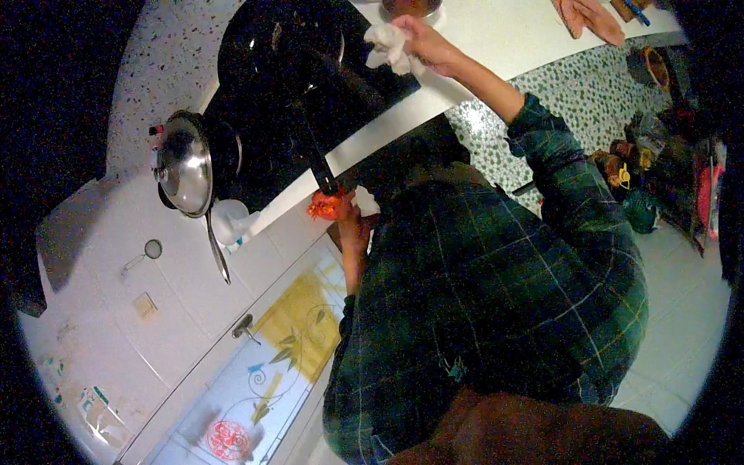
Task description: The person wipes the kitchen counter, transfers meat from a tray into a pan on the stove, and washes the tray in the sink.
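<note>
My right hand (430, 48) is closed around a crumpled white cloth (390, 48) above the near right edge of the black cooktop (263, 77). Lower on the left, my left hand (353, 225) is closed beside an orange-red bundle (327, 204) and another white piece (364, 201). A long black handle (320, 169) reaches from the dark cooktop down to that bundle. Shadow hides the fingers of this hand, and I cannot make out what they grip. The pan on the cooktop is too dark to see clearly.
Left of the cooktop sits a shiny metal lid (186, 167) on a long-handled pan, beside a white container (230, 222). A pot (412, 8) stands at the top. Gloves (589, 19) lie top right. A strainer (153, 248) is at left; items crowd the right side.
</note>
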